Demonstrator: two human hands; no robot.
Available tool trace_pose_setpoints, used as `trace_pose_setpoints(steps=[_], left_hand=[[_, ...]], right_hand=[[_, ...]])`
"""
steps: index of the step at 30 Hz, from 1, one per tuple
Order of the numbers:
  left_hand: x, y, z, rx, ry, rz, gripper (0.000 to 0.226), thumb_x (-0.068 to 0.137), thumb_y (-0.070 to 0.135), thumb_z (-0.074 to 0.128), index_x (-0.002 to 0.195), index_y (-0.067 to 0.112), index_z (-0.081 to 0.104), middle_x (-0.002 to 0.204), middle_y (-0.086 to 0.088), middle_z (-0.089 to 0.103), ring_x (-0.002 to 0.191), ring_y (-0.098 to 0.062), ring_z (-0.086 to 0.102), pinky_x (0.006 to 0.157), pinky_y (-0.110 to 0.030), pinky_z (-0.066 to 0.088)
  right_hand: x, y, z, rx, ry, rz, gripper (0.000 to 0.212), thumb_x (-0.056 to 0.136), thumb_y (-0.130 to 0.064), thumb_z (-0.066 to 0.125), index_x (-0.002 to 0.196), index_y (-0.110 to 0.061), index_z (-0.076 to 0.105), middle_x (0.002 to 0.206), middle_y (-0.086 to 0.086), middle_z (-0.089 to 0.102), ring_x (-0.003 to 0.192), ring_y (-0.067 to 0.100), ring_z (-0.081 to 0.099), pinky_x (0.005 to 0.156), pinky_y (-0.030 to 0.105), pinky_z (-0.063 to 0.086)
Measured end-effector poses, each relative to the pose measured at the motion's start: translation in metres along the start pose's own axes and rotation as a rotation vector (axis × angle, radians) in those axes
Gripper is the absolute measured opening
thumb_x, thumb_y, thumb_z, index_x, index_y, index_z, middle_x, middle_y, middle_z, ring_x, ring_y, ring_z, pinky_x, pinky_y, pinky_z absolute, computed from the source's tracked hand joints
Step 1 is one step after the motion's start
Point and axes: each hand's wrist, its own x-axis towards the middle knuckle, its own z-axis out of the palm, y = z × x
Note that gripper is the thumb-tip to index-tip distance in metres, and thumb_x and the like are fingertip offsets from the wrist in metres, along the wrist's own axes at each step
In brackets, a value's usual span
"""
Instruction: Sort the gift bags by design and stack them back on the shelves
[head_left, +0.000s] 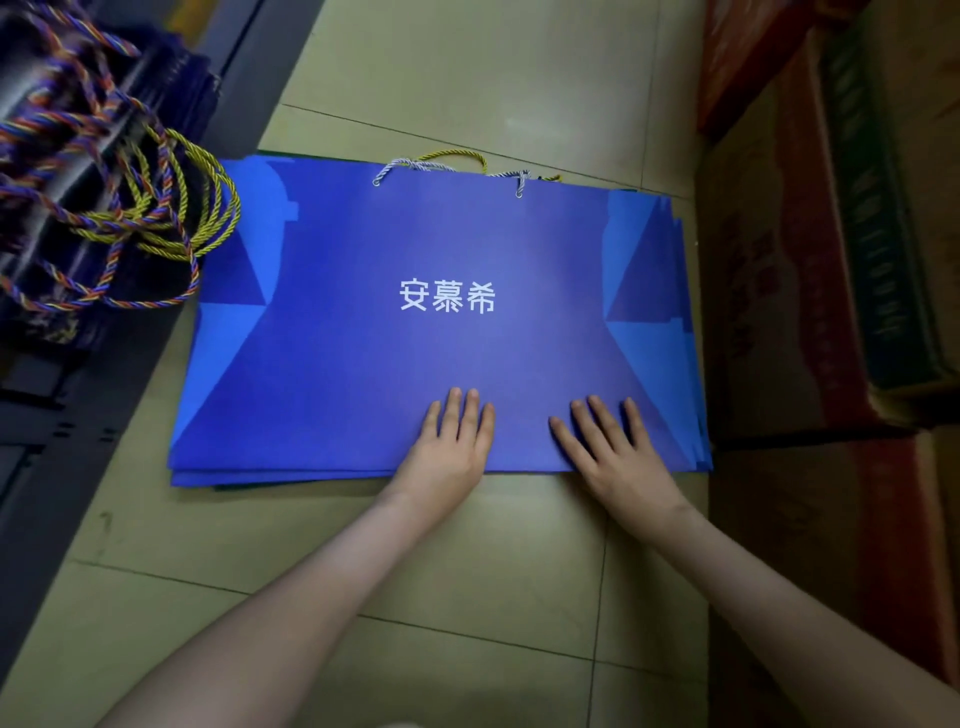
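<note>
I have left hand (449, 441) and right hand (613, 447) flat, fingers straight, on the blue bags' (363, 338) near edge; stacked, not yet shelved, I judge

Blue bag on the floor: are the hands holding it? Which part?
Nothing is held. The left hand and right hand rest flat, fingers straight, on the top blue bag near its bottom edge; neither curls round anything.

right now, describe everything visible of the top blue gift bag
The top blue gift bag lies flat atop a stack of like bags on the floor. Seemingly matte paper: deep blue, lighter blue side shapes, white characters centred, pale cord handle at its far edge. Left hand and right hand lie flat on its near edge.
</note>
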Motion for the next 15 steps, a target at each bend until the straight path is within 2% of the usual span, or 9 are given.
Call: trace_pose_setpoints(steps=[1, 4, 6, 9, 11, 12, 13, 14, 15], left_hand=[[0.0, 0.0, -0.002, -0.003, -0.014, -0.001, 0.062, 0.096, 0.0, 0.007, 0.116, 0.001, 0.066, 0.117, -0.024, 0.064, 0.106, -0.04, 0.063, 0.083, -0.047, 0.054], [0.001, -0.004, -0.01, 0.001, -0.018, 0.032, 0.05, 0.087, 0.005, 0.025, 0.114, -0.001, 0.067, 0.115, -0.026, 0.064, 0.104, -0.041, 0.063, 0.079, -0.047, 0.056], [0.004, -0.009, -0.015, -0.036, -0.038, 0.038, 0.051, 0.084, 0.011, 0.028, 0.116, -0.002, 0.066, 0.116, -0.026, 0.063, 0.105, -0.041, 0.063, 0.08, -0.047, 0.055], [0.005, -0.012, -0.023, -0.1, -0.069, 0.019, 0.062, 0.085, 0.044, 0.036, 0.121, 0.001, 0.063, 0.123, -0.023, 0.061, 0.112, -0.038, 0.06, 0.087, -0.049, 0.051], [0.006, -0.016, -0.028, -0.123, -0.137, -0.027, 0.078, 0.074, 0.061, 0.059, 0.127, 0.004, 0.059, 0.128, -0.023, 0.057, 0.117, -0.037, 0.056, 0.092, -0.052, 0.048], [0.007, -0.018, -0.031, -0.101, -0.159, -0.049, 0.076, 0.072, 0.054, 0.065, 0.13, 0.006, 0.057, 0.13, -0.024, 0.055, 0.119, -0.039, 0.055, 0.093, -0.053, 0.047], [0.009, -0.019, -0.035, -0.06, -0.164, -0.074, 0.063, 0.078, 0.041, 0.059, 0.131, 0.006, 0.056, 0.131, -0.025, 0.054, 0.118, -0.041, 0.055, 0.092, -0.054, 0.047], [0.009, -0.021, -0.037, -0.058, -0.179, -0.107, 0.053, 0.082, 0.026, 0.045, 0.128, 0.006, 0.058, 0.128, -0.027, 0.056, 0.114, -0.043, 0.057, 0.089, -0.053, 0.049], [0.01, -0.022, -0.04, -0.078, -0.232, -0.141, 0.052, 0.081, 0.015, 0.034, 0.124, 0.003, 0.062, 0.122, -0.029, 0.059, 0.109, -0.044, 0.06, 0.085, -0.051, 0.051]], right_hand=[[0.0, -0.003, -0.003, -0.017, 0.013, -0.036, 0.053, 0.089, -0.006, 0.035, 0.142, -0.011, 0.034, 0.135, 0.021, 0.053, 0.124, 0.041, 0.05, 0.099, 0.064, 0.037], [0.007, -0.012, -0.008, -0.071, 0.115, -0.14, 0.044, 0.098, -0.005, 0.031, 0.139, -0.019, 0.04, 0.134, 0.013, 0.056, 0.122, 0.035, 0.054, 0.091, 0.061, 0.045], [0.013, -0.015, -0.014, -0.073, 0.121, -0.14, 0.042, 0.101, -0.006, 0.027, 0.137, -0.022, 0.042, 0.131, 0.012, 0.059, 0.118, 0.034, 0.058, 0.086, 0.059, 0.049], [0.017, -0.01, -0.026, -0.071, 0.071, -0.116, 0.045, 0.098, -0.004, 0.027, 0.138, -0.021, 0.038, 0.131, 0.013, 0.059, 0.115, 0.036, 0.059, 0.084, 0.059, 0.05], [0.017, -0.007, -0.033, -0.064, 0.025, -0.12, 0.049, 0.091, -0.008, 0.035, 0.139, -0.02, 0.037, 0.132, 0.012, 0.058, 0.115, 0.035, 0.06, 0.085, 0.058, 0.051], [0.017, -0.007, -0.035, -0.063, 0.005, -0.12, 0.051, 0.088, -0.01, 0.037, 0.139, -0.019, 0.036, 0.133, 0.011, 0.058, 0.115, 0.035, 0.059, 0.085, 0.057, 0.051], [0.018, -0.007, -0.039, -0.059, -0.011, -0.116, 0.052, 0.087, -0.01, 0.037, 0.138, -0.017, 0.037, 0.133, 0.011, 0.058, 0.115, 0.034, 0.06, 0.086, 0.057, 0.051], [0.019, -0.008, -0.042, -0.051, -0.009, -0.112, 0.051, 0.087, -0.009, 0.037, 0.138, -0.015, 0.038, 0.131, 0.011, 0.059, 0.114, 0.034, 0.06, 0.086, 0.056, 0.051], [0.019, -0.008, -0.045, -0.039, 0.003, -0.106, 0.05, 0.087, -0.008, 0.035, 0.136, -0.013, 0.039, 0.129, 0.011, 0.06, 0.113, 0.033, 0.061, 0.086, 0.055, 0.052]])
